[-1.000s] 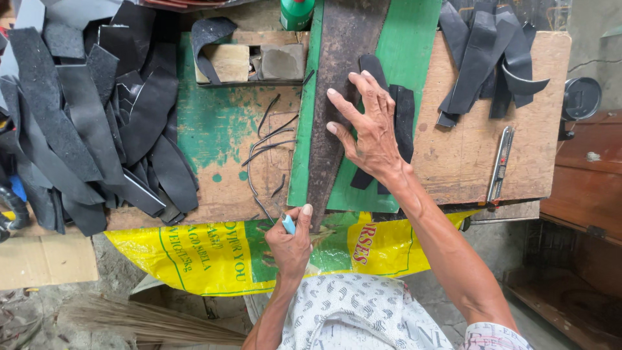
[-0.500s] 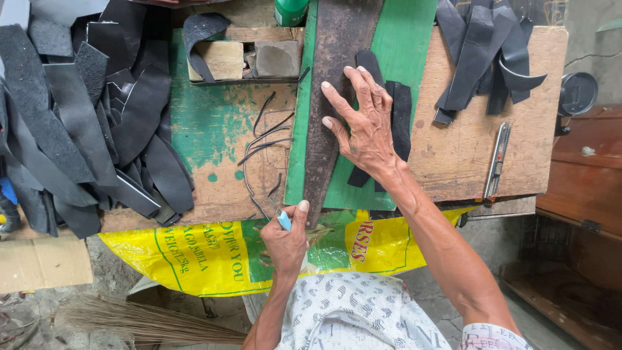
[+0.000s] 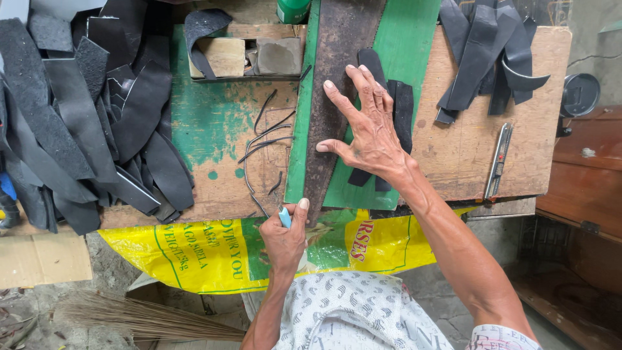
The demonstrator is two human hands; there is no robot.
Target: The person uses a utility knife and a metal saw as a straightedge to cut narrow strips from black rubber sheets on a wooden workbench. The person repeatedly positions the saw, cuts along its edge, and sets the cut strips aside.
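Note:
My right hand (image 3: 370, 133) lies flat with fingers spread, pressing on black rubber strips (image 3: 400, 110) and the edge of a long rusty metal straightedge (image 3: 330, 97). Both rest on a green cutting mat (image 3: 408, 45) laid over a wooden board (image 3: 466, 155). My left hand (image 3: 285, 236) is at the board's front edge, at the near end of the straightedge, closed on a small light blue cutter (image 3: 285, 217). Thin black rubber offcuts (image 3: 262, 139) lie on the board just left of the straightedge.
A big heap of black rubber pieces (image 3: 84, 123) covers the left side and a smaller pile (image 3: 486, 58) lies at the back right. A utility knife (image 3: 499, 162) lies on the board at the right. Wooden blocks (image 3: 249, 57) sit at the back; a yellow sack (image 3: 207, 253) hangs below.
Both hands keep their places on the strips and at the board's edge; only the view shifts slightly.

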